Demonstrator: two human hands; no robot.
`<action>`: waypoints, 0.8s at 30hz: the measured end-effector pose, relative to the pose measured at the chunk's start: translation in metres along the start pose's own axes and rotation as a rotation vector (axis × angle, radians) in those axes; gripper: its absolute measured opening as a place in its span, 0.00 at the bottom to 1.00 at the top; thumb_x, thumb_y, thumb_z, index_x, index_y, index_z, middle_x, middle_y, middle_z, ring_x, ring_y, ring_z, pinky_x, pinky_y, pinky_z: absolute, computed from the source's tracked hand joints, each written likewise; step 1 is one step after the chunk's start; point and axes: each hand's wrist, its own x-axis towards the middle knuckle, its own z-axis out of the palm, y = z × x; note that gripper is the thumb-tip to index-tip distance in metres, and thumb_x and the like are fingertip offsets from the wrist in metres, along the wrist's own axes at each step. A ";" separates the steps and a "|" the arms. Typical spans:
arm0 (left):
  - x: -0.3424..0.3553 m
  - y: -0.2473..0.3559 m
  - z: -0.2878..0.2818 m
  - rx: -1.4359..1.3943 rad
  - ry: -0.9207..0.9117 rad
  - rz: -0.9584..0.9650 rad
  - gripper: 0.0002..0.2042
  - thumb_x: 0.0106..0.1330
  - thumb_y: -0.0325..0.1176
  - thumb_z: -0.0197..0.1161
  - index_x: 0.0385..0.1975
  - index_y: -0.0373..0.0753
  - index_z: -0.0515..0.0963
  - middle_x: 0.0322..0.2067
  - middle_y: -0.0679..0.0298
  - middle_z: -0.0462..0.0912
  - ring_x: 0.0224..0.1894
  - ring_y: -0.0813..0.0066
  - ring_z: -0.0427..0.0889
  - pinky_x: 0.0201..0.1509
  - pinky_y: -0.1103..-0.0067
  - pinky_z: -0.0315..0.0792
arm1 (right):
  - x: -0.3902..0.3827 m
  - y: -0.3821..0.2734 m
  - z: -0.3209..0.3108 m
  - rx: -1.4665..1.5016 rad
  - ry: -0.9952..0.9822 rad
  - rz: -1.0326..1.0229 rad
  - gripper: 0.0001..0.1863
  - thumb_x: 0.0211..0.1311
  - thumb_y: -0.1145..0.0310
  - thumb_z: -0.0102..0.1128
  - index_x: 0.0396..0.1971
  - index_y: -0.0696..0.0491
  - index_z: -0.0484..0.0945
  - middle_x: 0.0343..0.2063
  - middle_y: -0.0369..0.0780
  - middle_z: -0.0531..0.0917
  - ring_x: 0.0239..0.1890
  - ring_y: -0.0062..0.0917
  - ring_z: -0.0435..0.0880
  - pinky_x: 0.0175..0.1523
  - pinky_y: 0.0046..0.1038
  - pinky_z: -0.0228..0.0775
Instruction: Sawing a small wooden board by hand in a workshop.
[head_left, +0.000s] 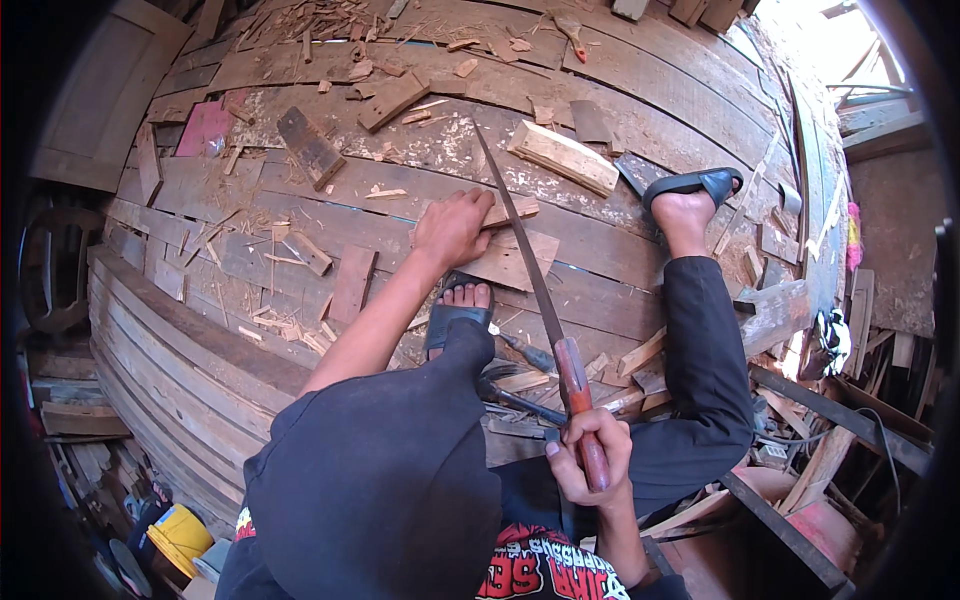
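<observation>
My right hand is closed round the reddish-brown wooden handle of a machete. Its long, narrow dark blade points up and away from me and passes, in the picture, across a small wooden block. My left hand holds that block at its left end, fingers curled over it. Under and beside the block lies a flat wooden board on the plank floor. Whether the blade touches the block I cannot tell.
My sandalled feet stand either side of the board. A thick pale wood block, a paintbrush, offcuts and shavings lie about the floor. Stacked planks line the left. A yellow bucket is at lower left, wood scraps at right.
</observation>
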 end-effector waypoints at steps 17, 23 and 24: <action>-0.001 0.003 -0.001 -0.007 0.007 0.000 0.20 0.59 0.38 0.70 0.49 0.40 0.74 0.47 0.56 0.82 0.54 0.51 0.81 0.52 0.57 0.77 | 0.001 0.014 -0.004 0.072 -0.049 0.046 0.15 0.51 0.75 0.74 0.33 0.53 0.73 0.10 0.27 0.67 0.12 0.12 0.66 0.22 0.20 0.56; 0.000 0.001 0.000 0.001 -0.002 0.008 0.19 0.59 0.38 0.69 0.48 0.40 0.74 0.47 0.56 0.82 0.53 0.50 0.82 0.52 0.57 0.78 | 0.007 0.024 -0.001 0.104 -0.053 0.046 0.15 0.52 0.75 0.73 0.35 0.54 0.73 0.10 0.27 0.67 0.12 0.12 0.66 0.22 0.20 0.55; 0.000 0.000 0.000 0.002 -0.009 0.008 0.19 0.59 0.38 0.69 0.47 0.40 0.74 0.47 0.55 0.82 0.52 0.50 0.82 0.52 0.56 0.78 | 0.010 0.027 0.000 0.104 -0.050 0.044 0.15 0.52 0.75 0.73 0.35 0.54 0.73 0.10 0.27 0.67 0.12 0.12 0.66 0.22 0.20 0.55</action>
